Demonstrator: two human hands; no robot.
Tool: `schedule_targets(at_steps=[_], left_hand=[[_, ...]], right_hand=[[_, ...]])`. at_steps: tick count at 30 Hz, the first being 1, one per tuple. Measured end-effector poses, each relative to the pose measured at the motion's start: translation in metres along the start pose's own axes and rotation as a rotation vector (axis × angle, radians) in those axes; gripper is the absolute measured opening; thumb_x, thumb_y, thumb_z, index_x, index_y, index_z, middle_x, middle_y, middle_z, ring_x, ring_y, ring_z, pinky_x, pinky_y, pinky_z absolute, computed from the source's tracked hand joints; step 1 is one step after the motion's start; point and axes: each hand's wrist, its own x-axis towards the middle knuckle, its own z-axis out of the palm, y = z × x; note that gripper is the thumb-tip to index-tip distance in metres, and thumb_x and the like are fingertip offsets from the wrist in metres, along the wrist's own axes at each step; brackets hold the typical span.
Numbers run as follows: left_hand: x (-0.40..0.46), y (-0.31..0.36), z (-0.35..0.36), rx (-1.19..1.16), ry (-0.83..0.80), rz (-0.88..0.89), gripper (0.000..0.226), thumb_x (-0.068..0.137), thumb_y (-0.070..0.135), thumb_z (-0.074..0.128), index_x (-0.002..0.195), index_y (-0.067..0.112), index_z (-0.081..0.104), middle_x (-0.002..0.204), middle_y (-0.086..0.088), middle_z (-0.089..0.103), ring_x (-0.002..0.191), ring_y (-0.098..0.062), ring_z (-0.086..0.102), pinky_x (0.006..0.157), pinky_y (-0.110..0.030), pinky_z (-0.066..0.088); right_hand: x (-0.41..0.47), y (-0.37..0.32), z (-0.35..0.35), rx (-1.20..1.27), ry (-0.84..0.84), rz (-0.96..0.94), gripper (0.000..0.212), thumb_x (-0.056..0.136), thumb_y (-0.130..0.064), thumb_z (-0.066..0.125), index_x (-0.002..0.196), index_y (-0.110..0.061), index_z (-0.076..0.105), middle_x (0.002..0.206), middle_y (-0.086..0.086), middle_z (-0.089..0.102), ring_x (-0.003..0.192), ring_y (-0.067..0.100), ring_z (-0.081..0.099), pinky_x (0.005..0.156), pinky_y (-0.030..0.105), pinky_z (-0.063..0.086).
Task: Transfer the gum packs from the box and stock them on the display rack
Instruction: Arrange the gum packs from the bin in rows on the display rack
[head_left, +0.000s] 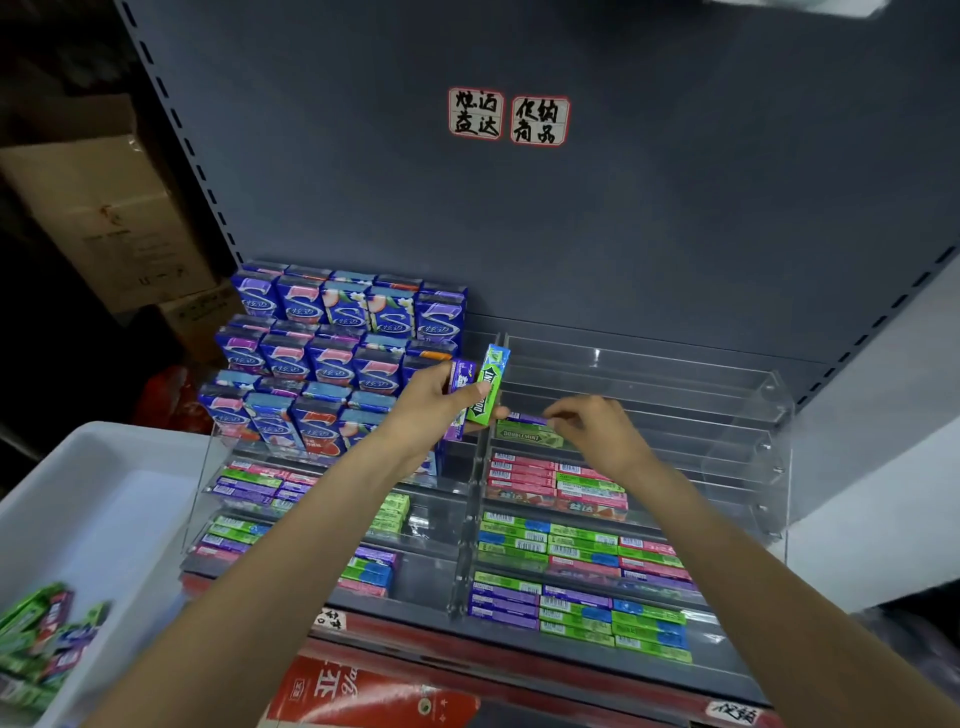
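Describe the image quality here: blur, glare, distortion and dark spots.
Head view: wide-angle bending bows the grey shelf back panel; glare streaks the clear acrylic display rack; loose gum packs in the white plastic box are blurred at the corner; the left background with cardboard cartons is dim.

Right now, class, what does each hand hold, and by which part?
The left hand grips a green gum pack and a purple gum pack by their lower ends. The right hand seems empty, fingertips over the rack.
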Motion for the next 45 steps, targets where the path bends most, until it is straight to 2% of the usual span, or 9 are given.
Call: schedule_targets(at_steps=[8, 13, 17, 21, 26, 31, 35, 38, 45], left_hand=[[-0.002, 0.003, -0.001, -0.013, 0.03, 0.034, 0.006, 0.091, 0.008, 0.058, 0.094, 0.009, 0.063, 0.081, 0.0, 0.072, 0.069, -0.008, 0.07, 0.057, -0.019, 0.054], [0.0, 0.001, -0.001, -0.001, -0.009, 0.015, 0.007, 0.092, 0.009, 0.057, 0.096, 0.011, 0.063, 0.092, -0.006, 0.073, 0.08, -0.017, 0.072, 0.075, -0.027, 0.058], [0.0, 0.001, 0.002, 0.014, -0.016, 0.026, 0.009, 0.092, 0.009, 0.056, 0.096, 0.013, 0.063, 0.084, 0.003, 0.074, 0.078, -0.011, 0.071, 0.073, -0.025, 0.058], [0.003, 0.004, 0.006, 0.092, -0.032, 0.028, 0.013, 0.09, 0.012, 0.061, 0.102, 0.01, 0.063, 0.097, -0.005, 0.073, 0.088, -0.017, 0.07, 0.08, -0.031, 0.057], [0.004, 0.008, 0.022, 0.083, 0.074, 0.136, 0.007, 0.088, 0.013, 0.064, 0.094, 0.014, 0.062, 0.087, 0.002, 0.069, 0.072, 0.001, 0.065, 0.065, -0.012, 0.052], [0.005, 0.009, 0.033, 0.058, 0.057, 0.151, 0.009, 0.089, 0.013, 0.063, 0.09, 0.023, 0.061, 0.088, 0.004, 0.069, 0.078, -0.003, 0.066, 0.072, -0.018, 0.052], [0.007, 0.012, 0.026, 0.002, 0.067, 0.102, 0.011, 0.095, 0.014, 0.052, 0.103, 0.011, 0.06, 0.085, 0.001, 0.069, 0.059, -0.003, 0.066, 0.061, -0.02, 0.056], [0.01, 0.012, 0.016, 0.046, 0.102, 0.063, 0.014, 0.1, 0.017, 0.043, 0.103, 0.012, 0.056, 0.071, 0.002, 0.067, 0.046, -0.003, 0.052, 0.049, -0.021, 0.049], [0.009, 0.008, 0.011, 0.038, -0.009, 0.055, 0.013, 0.1, 0.006, 0.032, 0.095, 0.017, 0.037, 0.088, -0.001, 0.071, 0.069, -0.009, 0.061, 0.062, -0.022, 0.05]], right_hand=[[0.001, 0.0, -0.001, 0.032, -0.019, 0.041, 0.03, 0.095, -0.018, 0.054, 0.122, -0.009, 0.06, 0.119, 0.007, 0.064, 0.108, 0.016, 0.059, 0.088, 0.017, 0.039], [0.001, 0.002, -0.002, 0.026, -0.005, 0.045, 0.03, 0.095, -0.02, 0.054, 0.122, -0.01, 0.06, 0.118, 0.007, 0.064, 0.106, 0.016, 0.059, 0.087, 0.018, 0.04], [-0.003, -0.002, -0.004, 0.019, 0.035, 0.022, 0.029, 0.095, -0.019, 0.054, 0.121, -0.01, 0.061, 0.118, 0.005, 0.064, 0.103, 0.014, 0.059, 0.087, 0.016, 0.041], [-0.012, -0.018, -0.012, 0.297, 0.204, -0.003, 0.024, 0.094, -0.02, 0.054, 0.115, -0.015, 0.064, 0.104, -0.009, 0.062, 0.095, 0.004, 0.056, 0.077, 0.002, 0.039], [-0.021, -0.038, -0.017, 0.623, 0.072, 0.022, 0.015, 0.085, -0.02, 0.067, 0.1, -0.019, 0.067, 0.09, -0.008, 0.069, 0.081, 0.0, 0.065, 0.071, 0.01, 0.049], [-0.018, -0.04, -0.012, 0.746, 0.176, 0.103, 0.008, 0.083, -0.009, 0.067, 0.09, -0.01, 0.063, 0.084, 0.01, 0.071, 0.074, 0.016, 0.069, 0.071, 0.024, 0.056], [-0.013, -0.019, -0.022, 0.621, 0.275, 0.138, 0.013, 0.085, -0.007, 0.065, 0.083, -0.02, 0.062, 0.083, 0.006, 0.07, 0.068, 0.008, 0.067, 0.069, 0.021, 0.054], [-0.012, -0.002, -0.029, 0.321, 0.323, 0.16, 0.009, 0.085, -0.011, 0.066, 0.094, -0.012, 0.069, 0.085, 0.001, 0.068, 0.075, 0.012, 0.064, 0.075, 0.022, 0.05], [-0.006, 0.009, -0.016, -0.055, 0.232, 0.104, 0.024, 0.09, -0.016, 0.061, 0.113, -0.01, 0.067, 0.105, 0.01, 0.07, 0.094, 0.023, 0.066, 0.087, 0.037, 0.054]])
